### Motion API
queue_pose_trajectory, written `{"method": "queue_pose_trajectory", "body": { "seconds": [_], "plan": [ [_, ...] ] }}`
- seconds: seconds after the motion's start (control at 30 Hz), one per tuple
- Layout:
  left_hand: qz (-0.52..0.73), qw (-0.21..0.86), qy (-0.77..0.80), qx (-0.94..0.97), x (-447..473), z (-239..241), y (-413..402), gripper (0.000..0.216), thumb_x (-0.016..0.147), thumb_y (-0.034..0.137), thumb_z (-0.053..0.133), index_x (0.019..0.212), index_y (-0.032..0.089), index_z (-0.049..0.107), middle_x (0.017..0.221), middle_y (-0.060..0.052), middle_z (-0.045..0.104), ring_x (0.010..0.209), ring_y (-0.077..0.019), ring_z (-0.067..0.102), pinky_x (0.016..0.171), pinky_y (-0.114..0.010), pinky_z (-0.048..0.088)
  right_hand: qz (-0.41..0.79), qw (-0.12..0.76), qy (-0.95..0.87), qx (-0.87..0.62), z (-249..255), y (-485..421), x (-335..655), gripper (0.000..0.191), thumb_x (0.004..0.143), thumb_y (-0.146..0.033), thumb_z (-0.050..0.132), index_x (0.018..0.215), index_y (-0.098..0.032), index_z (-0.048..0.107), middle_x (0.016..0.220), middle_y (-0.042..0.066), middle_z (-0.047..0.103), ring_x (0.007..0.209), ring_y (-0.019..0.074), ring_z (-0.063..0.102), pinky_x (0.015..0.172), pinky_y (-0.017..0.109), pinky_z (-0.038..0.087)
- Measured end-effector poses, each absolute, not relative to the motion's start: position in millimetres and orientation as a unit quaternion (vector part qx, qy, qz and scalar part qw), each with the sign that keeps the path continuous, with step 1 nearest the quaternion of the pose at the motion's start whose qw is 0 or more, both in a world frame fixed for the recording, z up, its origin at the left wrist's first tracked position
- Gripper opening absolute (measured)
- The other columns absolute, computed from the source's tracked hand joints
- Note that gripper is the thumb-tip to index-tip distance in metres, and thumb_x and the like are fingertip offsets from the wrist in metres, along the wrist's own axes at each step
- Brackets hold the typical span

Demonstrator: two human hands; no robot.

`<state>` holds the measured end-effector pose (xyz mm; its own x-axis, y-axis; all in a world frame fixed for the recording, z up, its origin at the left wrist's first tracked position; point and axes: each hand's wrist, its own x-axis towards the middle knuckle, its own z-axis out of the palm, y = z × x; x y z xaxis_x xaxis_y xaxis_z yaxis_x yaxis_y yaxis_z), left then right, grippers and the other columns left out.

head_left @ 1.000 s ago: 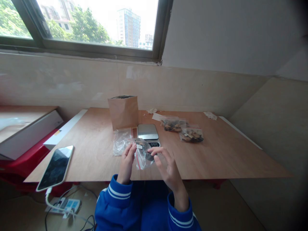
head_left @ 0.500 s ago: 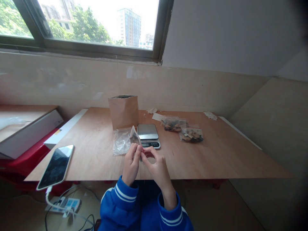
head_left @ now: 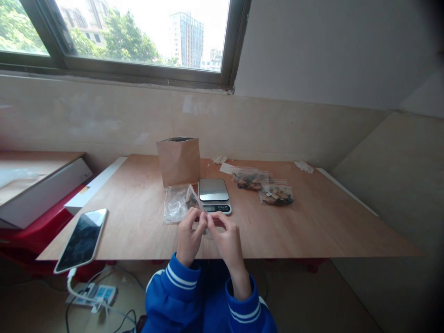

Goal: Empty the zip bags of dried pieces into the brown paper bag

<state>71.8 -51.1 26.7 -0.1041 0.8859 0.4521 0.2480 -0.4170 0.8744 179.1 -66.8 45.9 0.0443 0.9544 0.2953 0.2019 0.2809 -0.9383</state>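
Observation:
Both my hands pinch the top edge of a clear zip bag (head_left: 193, 199) with dark pieces in it, held above the table's near part. My left hand (head_left: 189, 233) has thumb and forefinger closed on the edge. Right beside it, my right hand (head_left: 227, 236) pinches the same edge, its fingertips touching or almost touching the left ones. Much of the bag is hidden behind my fingers. Just beyond my hands stands a kitchen scale (head_left: 214, 190) with a steel plate. Left of the scale lies a pile of clear plastic bags (head_left: 174, 206).
An open brown paper bag (head_left: 179, 162) stands behind the scale. Two filled zip bags (head_left: 250, 180) (head_left: 276, 194) lie to the right on the wooden table (head_left: 322, 222). A phone (head_left: 82, 240) with a charging cable (head_left: 70, 282) rests at the left front edge.
My fingertips have drawn closer together along the bag's edge, the right hand shifting slightly. The bag has tilted a little lower. Other things stay where they were.

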Motion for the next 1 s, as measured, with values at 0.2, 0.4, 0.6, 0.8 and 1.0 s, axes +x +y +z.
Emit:
{"method": "queue_pose_trajectory", "body": {
  "seconds": [0.2,0.4,0.6,0.8,1.0],
  "plan": [
    [0.589,0.279,0.477,0.589,68.1,28.5,-56.1,0.029,0.091,0.030,0.048,0.064,0.019,0.046,0.063,0.002,0.047,0.061,-0.0117,0.046,0.059,-0.024,0.037,0.290,0.625,-0.468,-0.553,34.6,-56.7,189.6,0.025,0.084,-0.042,0.060,0.077,-0.018,0.060,0.072,0.004,0.070,0.062,0.0172,0.067,0.059,0.026,0.054],
    [0.604,0.286,0.500,0.551,49.1,26.0,-49.7,0.034,0.091,0.040,0.050,0.064,0.019,0.048,0.062,0.002,0.049,0.063,-0.0131,0.049,0.062,-0.025,0.039,0.320,0.708,-0.341,-0.529,36.0,-41.7,203.9,0.037,0.080,-0.055,0.062,0.081,-0.019,0.052,0.073,0.006,0.071,0.048,0.0160,0.063,0.044,0.027,0.052],
    [0.660,0.412,0.488,0.394,49.7,-0.2,-11.8,0.039,0.092,0.055,0.042,0.091,0.020,0.060,0.094,-0.005,0.064,0.090,-0.0171,0.060,0.084,-0.031,0.047,0.379,0.694,-0.399,-0.465,55.0,-19.3,177.5,0.034,0.085,-0.053,0.057,0.081,-0.020,0.051,0.075,0.004,0.071,0.052,0.0135,0.064,0.047,0.023,0.050],
    [0.645,0.617,0.350,0.285,43.4,-10.1,36.6,0.057,0.087,0.064,0.043,0.114,0.018,0.064,0.098,-0.010,0.072,0.100,-0.0260,0.066,0.088,-0.039,0.052,0.390,0.628,-0.487,-0.465,48.3,19.5,162.1,0.024,0.084,-0.043,0.056,0.085,-0.019,0.054,0.075,0.004,0.067,0.059,0.0145,0.062,0.056,0.027,0.052],
    [0.689,0.573,0.353,0.267,32.0,-16.0,68.5,0.049,0.089,0.055,0.046,0.107,0.016,0.069,0.099,-0.008,0.074,0.104,-0.0241,0.067,0.093,-0.035,0.051,0.187,0.580,-0.640,-0.468,65.4,33.9,155.3,0.011,0.086,-0.022,0.050,0.094,-0.020,0.057,0.097,0.006,0.063,0.084,0.0167,0.061,0.080,0.032,0.051]
  ]
}}
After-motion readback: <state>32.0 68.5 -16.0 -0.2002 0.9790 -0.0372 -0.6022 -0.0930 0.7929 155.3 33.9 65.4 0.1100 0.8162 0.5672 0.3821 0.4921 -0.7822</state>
